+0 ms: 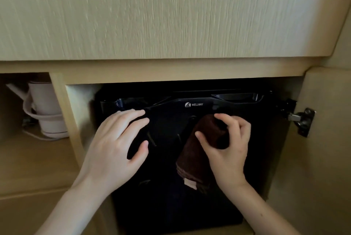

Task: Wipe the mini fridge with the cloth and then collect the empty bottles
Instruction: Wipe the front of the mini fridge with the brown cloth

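One mini fridge [167,202]: black, "WELLWAY" mark near its top edge, seated in the right-hand compartment of one pale wooden cabinet [171,70].

One cloth [195,156]: dark brown, folded, hanging against the fridge front right of centre, with a pale tag [190,183] at its lower end.

Two hands. Left hand [115,145]: fingers [133,118] straight and spread, laid flat on the fridge front, holding nothing. Right hand [228,151]: fingers curled, thumb and fingertips pinching the cloth's upper end.

One white kettle [45,107] with coiled cord in the left compartment.

One metal hinge [302,118] on the right cabinet wall.
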Tool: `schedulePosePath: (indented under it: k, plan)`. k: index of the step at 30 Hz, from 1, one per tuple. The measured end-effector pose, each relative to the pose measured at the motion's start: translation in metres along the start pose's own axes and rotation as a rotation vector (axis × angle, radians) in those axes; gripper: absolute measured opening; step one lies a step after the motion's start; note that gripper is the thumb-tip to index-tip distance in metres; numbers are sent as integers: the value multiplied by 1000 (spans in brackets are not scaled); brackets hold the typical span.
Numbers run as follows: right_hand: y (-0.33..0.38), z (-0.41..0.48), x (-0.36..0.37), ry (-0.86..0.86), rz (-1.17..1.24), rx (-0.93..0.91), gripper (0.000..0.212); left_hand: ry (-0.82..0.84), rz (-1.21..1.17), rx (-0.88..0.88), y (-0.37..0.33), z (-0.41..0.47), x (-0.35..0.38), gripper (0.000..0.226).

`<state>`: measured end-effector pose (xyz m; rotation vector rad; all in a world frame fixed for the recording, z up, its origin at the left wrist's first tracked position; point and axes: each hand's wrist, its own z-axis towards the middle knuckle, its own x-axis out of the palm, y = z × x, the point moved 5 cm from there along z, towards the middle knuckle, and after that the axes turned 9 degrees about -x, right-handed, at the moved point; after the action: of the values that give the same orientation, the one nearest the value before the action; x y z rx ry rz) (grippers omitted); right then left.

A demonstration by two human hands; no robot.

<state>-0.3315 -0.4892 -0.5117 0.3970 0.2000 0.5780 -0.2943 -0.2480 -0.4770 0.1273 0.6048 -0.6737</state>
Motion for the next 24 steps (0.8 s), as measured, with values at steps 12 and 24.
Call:
schedulePosePath:
  k: [12, 24]
  plan:
    - [-8, -16, 21, -268, 51, -31, 43, -190, 232, 95, 17, -16, 19, 48]
    - [13, -23, 64, -220, 46, -345, 40, -153, 469, 117, 42, -21, 32, 62]
